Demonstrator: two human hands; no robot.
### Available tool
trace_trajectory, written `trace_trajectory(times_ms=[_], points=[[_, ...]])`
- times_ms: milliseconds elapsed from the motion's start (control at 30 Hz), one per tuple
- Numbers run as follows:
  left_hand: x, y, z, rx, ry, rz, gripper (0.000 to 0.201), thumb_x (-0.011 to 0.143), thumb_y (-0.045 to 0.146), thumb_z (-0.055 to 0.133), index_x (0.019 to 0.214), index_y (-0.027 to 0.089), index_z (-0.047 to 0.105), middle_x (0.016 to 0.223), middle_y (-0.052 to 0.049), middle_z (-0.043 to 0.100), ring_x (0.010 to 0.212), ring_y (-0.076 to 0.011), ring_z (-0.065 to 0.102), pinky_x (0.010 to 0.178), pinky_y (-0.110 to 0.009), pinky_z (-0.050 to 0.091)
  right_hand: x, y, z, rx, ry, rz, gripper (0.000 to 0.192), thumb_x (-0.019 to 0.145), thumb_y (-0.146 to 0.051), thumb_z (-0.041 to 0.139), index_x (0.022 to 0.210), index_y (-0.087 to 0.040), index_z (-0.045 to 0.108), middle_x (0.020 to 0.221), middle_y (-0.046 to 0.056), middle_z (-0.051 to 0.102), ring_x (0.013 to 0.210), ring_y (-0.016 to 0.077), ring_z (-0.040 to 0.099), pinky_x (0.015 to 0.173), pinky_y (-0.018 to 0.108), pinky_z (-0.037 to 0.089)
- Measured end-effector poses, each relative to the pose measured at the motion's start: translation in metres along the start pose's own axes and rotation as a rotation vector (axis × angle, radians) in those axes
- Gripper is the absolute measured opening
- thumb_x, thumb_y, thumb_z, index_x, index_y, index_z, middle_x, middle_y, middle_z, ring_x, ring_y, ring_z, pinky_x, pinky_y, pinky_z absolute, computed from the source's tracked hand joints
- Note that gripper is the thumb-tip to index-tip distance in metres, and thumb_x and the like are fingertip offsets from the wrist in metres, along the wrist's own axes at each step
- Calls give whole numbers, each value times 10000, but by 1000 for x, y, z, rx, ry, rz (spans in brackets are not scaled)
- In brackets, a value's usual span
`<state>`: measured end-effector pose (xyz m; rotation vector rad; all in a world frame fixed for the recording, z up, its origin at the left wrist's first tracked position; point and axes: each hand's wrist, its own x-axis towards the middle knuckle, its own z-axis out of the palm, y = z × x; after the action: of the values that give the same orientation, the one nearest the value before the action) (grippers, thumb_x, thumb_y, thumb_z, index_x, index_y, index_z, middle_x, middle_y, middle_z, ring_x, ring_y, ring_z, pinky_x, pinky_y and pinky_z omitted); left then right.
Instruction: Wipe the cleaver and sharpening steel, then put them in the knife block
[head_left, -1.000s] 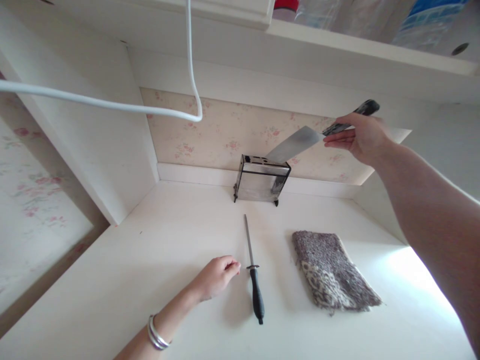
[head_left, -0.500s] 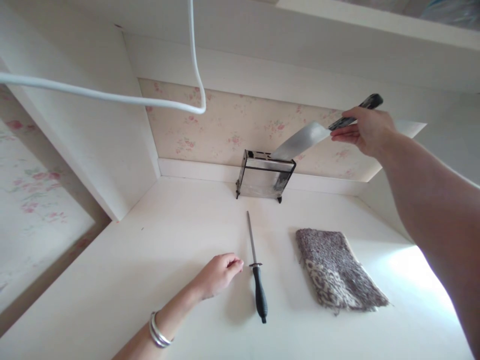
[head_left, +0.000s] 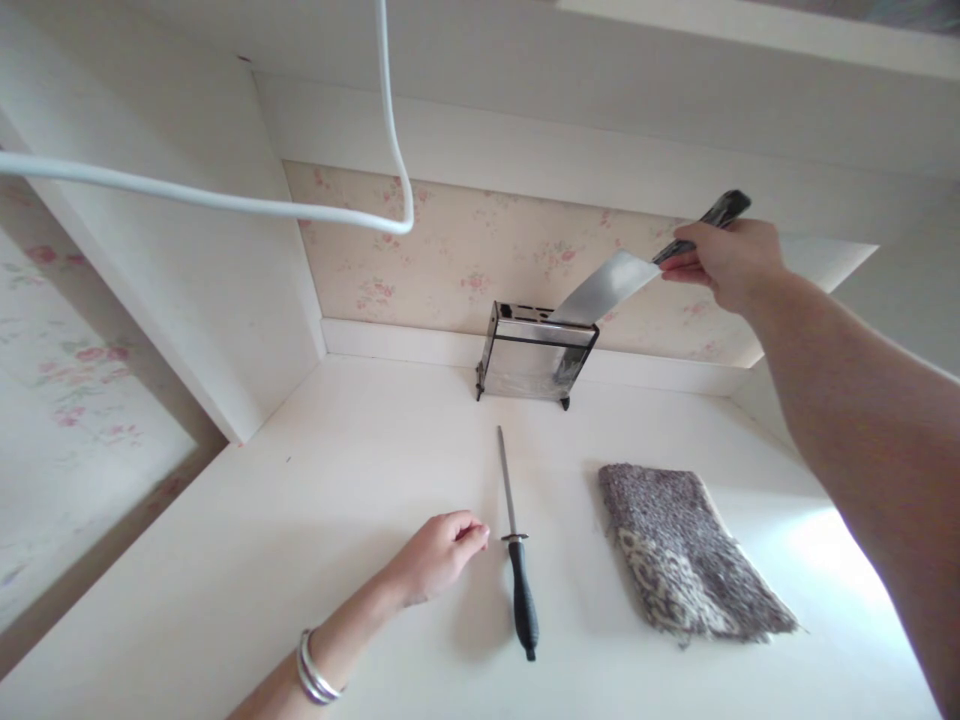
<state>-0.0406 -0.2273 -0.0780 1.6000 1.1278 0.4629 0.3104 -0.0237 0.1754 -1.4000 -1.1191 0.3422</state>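
Both forearms bare, no sleeves in view. Left wrist carries stacked thin silver bangles (head_left: 315, 671), plain and smooth, set just behind the left hand (head_left: 439, 553). Right hand (head_left: 731, 262) and wrist show no ring, watch or band.

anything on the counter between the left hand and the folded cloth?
Yes, in the head view: the sharpening steel lies on the counter between the left hand and the folded cloth, just beside the fingertips, not touching them.
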Motion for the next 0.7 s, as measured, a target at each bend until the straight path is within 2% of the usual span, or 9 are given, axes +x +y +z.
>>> trace_trajectory(times_ms=[167,267,367,500,700], points=[[-1,0,-1,2,-16,-11,398,888,520,383,792,177,561,648,36,422,610,-121,382,582,-248,282,2,3,21,-34,0,-77,274,742,-283,686,844,-44,598,677,100,650,599,146,651,547,284,534],[-1,1,-1,-8,-20,-13,402,889,523,381,802,176,564,650,37,411,614,-120,376,585,-249,280,0,11,32,-113,-37,-57,247,769,-284,661,854,-59,605,665,86,656,579,140,644,543,277,541],[0,2,-1,-25,-27,-23,400,886,527,392,800,175,560,653,38,405,623,-119,377,590,-247,283,-7,26,46,-230,-121,-16,191,777,-271,651,811,-86,619,658,83,666,546,144,641,550,279,553],[0,2,-1,-25,-32,-29,407,883,540,388,804,179,560,635,41,383,591,-116,346,561,-248,261,-21,51,67,-312,-163,-2,157,765,-277,670,769,-127,625,623,73,665,495,166,640,549,300,554],[1,-2,0,-2,-34,-7,421,887,546,374,787,179,554,625,37,393,576,-117,345,551,-248,257,-38,79,85,-339,-195,25,205,767,-317,666,862,-139,629,593,61,660,473,177,645,525,291,548]])
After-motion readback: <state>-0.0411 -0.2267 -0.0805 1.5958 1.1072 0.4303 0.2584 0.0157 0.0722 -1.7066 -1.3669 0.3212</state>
